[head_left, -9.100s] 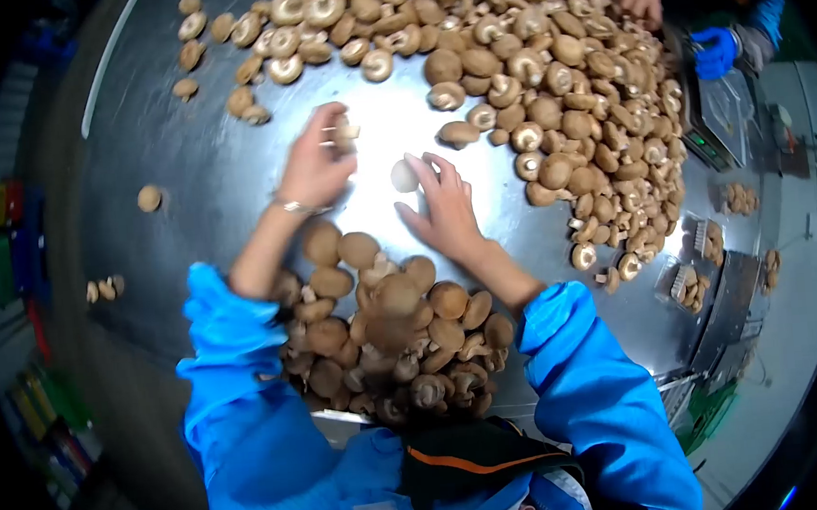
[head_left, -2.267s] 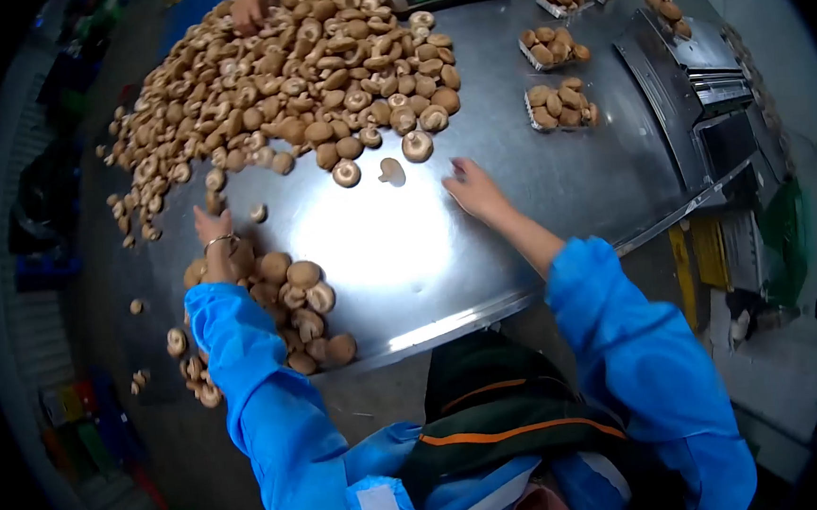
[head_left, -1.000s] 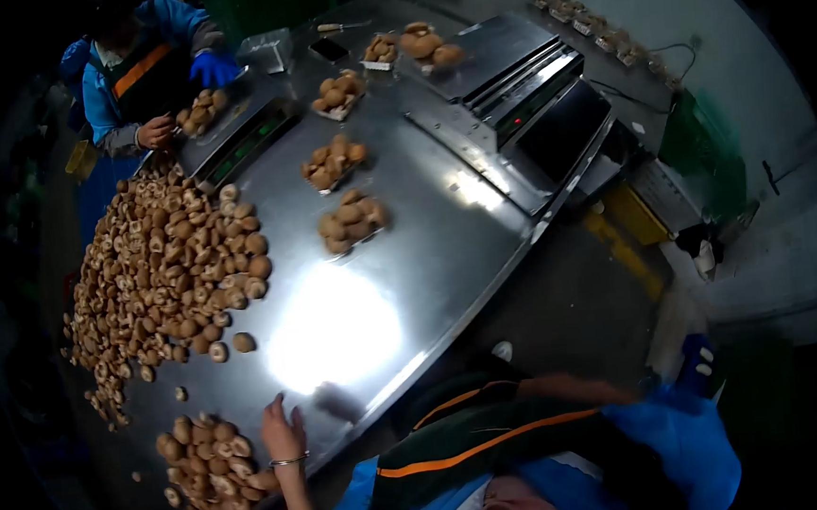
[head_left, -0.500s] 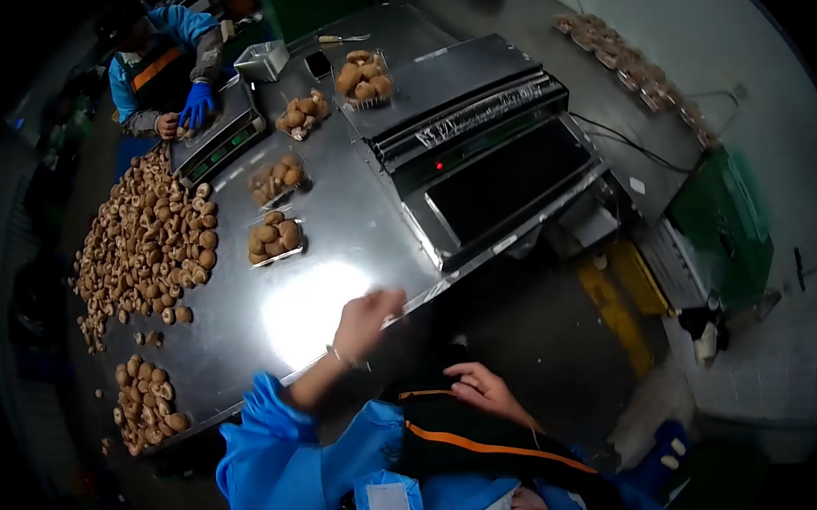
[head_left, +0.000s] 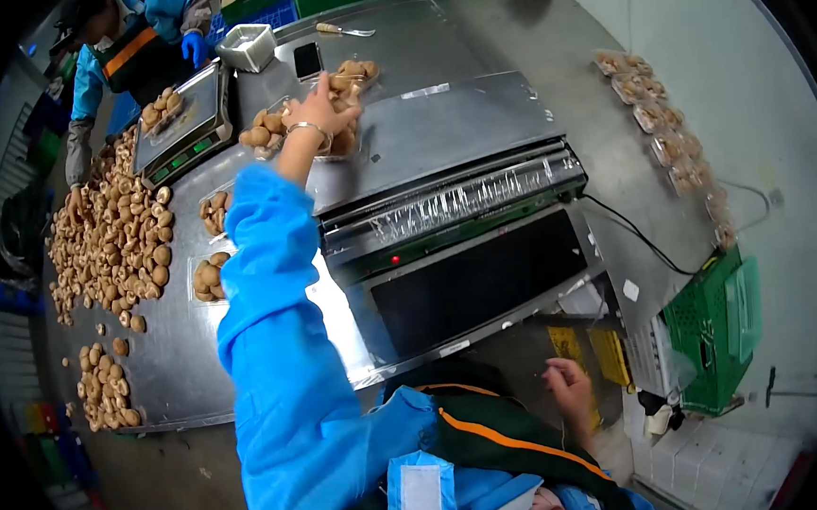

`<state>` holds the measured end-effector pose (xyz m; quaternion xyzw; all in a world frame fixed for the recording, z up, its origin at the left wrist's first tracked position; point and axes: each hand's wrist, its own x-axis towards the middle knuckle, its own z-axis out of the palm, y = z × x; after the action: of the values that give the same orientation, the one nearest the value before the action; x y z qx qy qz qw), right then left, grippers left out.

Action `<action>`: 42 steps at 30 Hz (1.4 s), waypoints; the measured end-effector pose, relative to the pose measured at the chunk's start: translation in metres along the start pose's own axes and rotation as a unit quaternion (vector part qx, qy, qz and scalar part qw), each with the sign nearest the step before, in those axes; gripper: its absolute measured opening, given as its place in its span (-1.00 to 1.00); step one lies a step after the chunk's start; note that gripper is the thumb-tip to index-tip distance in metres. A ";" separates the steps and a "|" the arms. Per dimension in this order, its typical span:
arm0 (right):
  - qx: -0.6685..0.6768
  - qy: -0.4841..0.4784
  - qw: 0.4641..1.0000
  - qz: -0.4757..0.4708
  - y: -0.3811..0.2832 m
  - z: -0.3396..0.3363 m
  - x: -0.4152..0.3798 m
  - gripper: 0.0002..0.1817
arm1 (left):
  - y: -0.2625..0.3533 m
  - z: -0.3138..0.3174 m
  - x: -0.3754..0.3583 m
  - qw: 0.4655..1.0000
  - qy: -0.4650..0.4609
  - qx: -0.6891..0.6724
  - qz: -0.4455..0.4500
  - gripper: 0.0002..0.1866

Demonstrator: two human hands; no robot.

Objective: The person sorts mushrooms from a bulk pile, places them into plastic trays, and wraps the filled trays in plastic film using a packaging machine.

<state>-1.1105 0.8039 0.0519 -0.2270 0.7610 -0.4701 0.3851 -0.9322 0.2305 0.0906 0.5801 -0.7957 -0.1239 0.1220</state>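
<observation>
My left hand (head_left: 321, 114) reaches over the wrapping machine's back left corner, fingers apart, at a tray of brown mushrooms (head_left: 344, 143); its palm hides part of the contact. More mushrooms (head_left: 354, 71) lie just beyond the fingertips, and another tray of mushrooms (head_left: 264, 130) is left of the wrist. Low in front of my body, near the machine's front edge, my right hand (head_left: 571, 390) has loosely bent, parted fingers and nothing visible in it. The wrapping machine (head_left: 457, 133) has a film roll and a black plate.
A co-worker (head_left: 133, 37) stands at the back left by a scale (head_left: 182, 129) bearing mushrooms. A large mushroom pile (head_left: 114, 238), white container (head_left: 247, 48), phone (head_left: 308, 60) and fork-like tool (head_left: 345, 30) are on the table. Packed trays (head_left: 665, 133) line the right wall.
My left hand has moved from the table's front edge to the mushroom tray at the back. My right hand is farther right. The co-worker's hands have parted, one reaching into the pile.
</observation>
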 end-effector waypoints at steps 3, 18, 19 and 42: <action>0.009 0.014 0.999 -0.042 -0.020 -0.037 0.068 -0.81 | 0.017 -0.006 -0.016 0.982 -0.055 0.037 0.178 0.02; -0.268 -0.334 0.663 -0.614 -0.248 0.098 0.375 -0.46 | 0.089 0.005 -0.100 0.971 -0.028 -0.199 0.127 -0.17; -0.274 -0.346 0.651 -0.617 -0.243 0.108 0.378 -0.46 | 0.095 0.018 -0.109 0.972 -0.008 -0.210 0.109 -0.15; -0.446 -0.191 0.683 -0.546 -0.252 0.154 0.355 -0.46 | 0.088 0.015 -0.124 0.961 0.245 0.026 0.128 -0.71</action>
<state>-1.2050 0.3549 0.1041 -0.8321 0.5321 -0.1480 0.0508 -0.9790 0.3760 0.0999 0.4887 -0.8123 0.0592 0.3128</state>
